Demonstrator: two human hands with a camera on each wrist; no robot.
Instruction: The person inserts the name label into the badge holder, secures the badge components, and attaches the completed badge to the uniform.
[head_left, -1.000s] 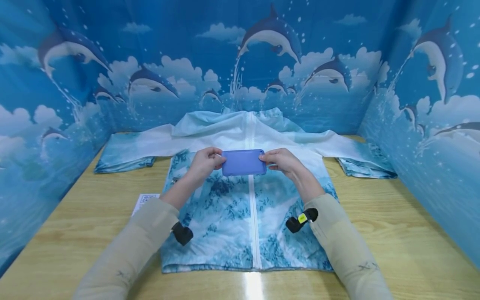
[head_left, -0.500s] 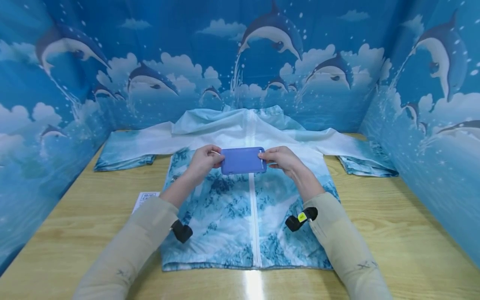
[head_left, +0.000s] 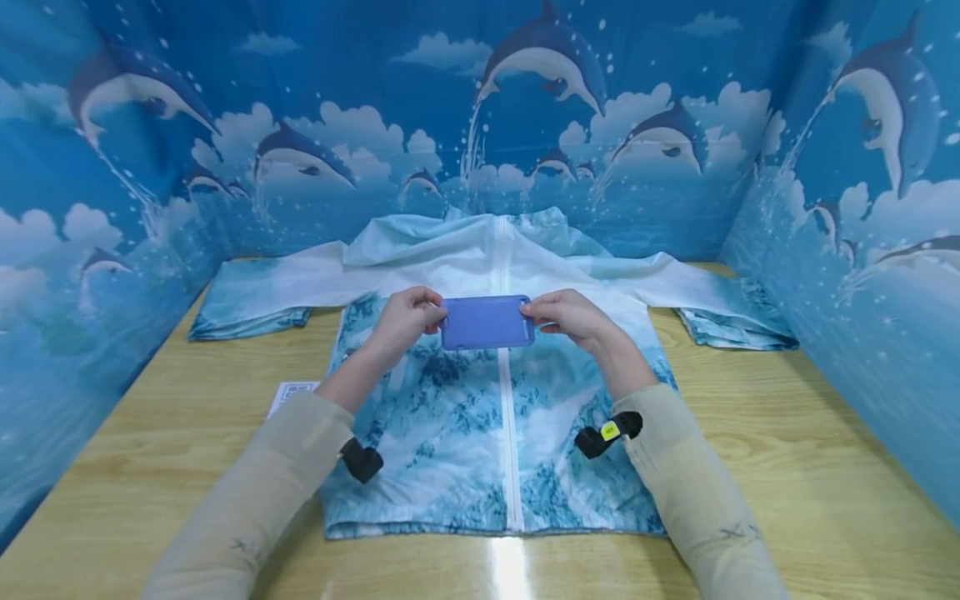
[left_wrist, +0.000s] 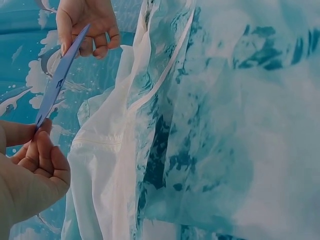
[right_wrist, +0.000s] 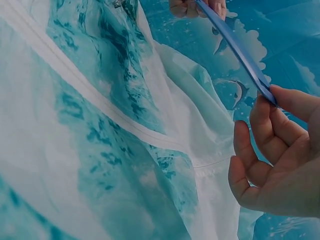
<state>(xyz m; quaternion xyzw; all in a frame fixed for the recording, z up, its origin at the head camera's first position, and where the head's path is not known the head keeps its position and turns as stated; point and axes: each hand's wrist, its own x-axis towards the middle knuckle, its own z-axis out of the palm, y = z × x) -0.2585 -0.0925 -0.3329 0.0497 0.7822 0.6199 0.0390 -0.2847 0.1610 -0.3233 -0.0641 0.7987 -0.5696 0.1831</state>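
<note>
Both hands hold a thin blue-purple phone case level above a jacket. The left hand pinches its left end between thumb and fingers. At the opposite end, the right hand pinches the case, thumb in front. Seen edge-on in the left wrist view, the phone case is slim. In the right wrist view the phone case runs from the right thumb up to the left hand. Below lies the blue and white zip jacket, spread flat, its sleeves out to either side with folded ends.
A wooden table bears the jacket. Blue dolphin-print curtains close in the back and both sides. A white printed card lies left of the jacket, partly behind the left forearm. Black wrist cameras sit on both sleeves.
The phone case stays almost in place between both hands, its face tilting slightly. The right hand has shifted a little to the right on its end.
</note>
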